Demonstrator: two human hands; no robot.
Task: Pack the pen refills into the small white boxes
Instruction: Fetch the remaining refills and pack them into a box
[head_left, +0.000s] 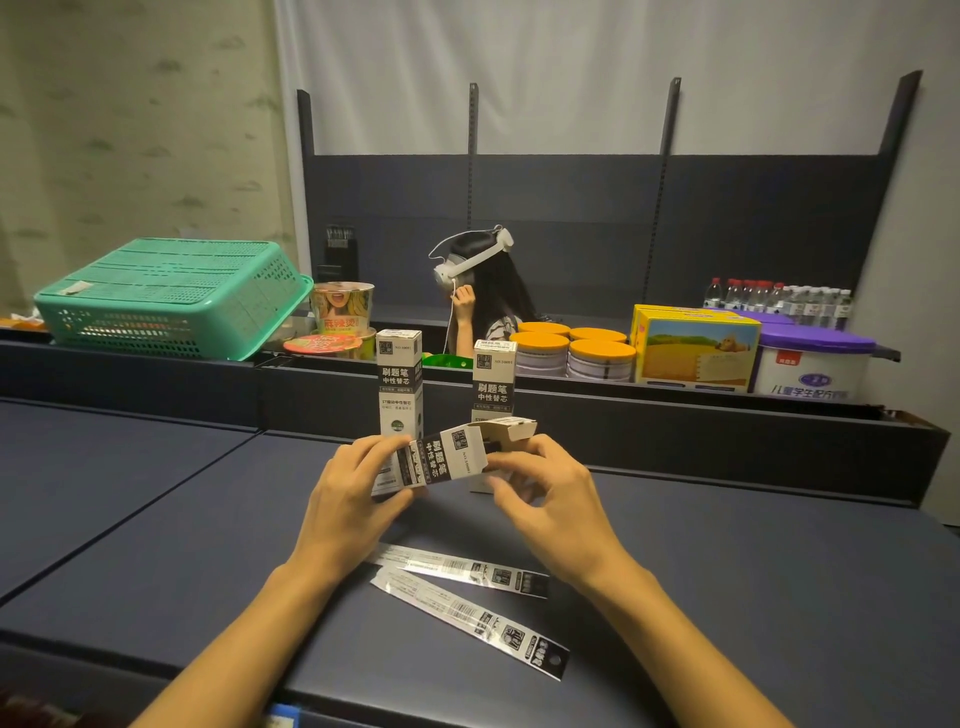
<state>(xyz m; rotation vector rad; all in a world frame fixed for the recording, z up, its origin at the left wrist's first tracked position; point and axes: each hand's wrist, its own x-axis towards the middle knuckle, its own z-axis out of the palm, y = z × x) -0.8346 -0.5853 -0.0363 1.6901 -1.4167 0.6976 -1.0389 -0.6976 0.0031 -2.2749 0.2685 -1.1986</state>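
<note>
My left hand (349, 499) grips the lower end of a small white and black refill box (447, 457), held tilted above the dark table. Its top flap (511, 428) stands open at the right end. My right hand (545, 493) pinches the box near that open end. Two more boxes stand upright behind: one (399, 379) on the left, one (493, 382) on the right. Two flat refill packets (462, 569) (478, 621) lie on the table below my hands.
A raised ledge (675, 400) runs behind the dark table (156, 519). It carries a green basket (171, 296), noodle cups (343, 306), orange-lidded tins (571, 353), a yellow carton (696, 348), a purple-lidded tub (815, 369) and water bottles. A person with a headset (483, 291) sits beyond.
</note>
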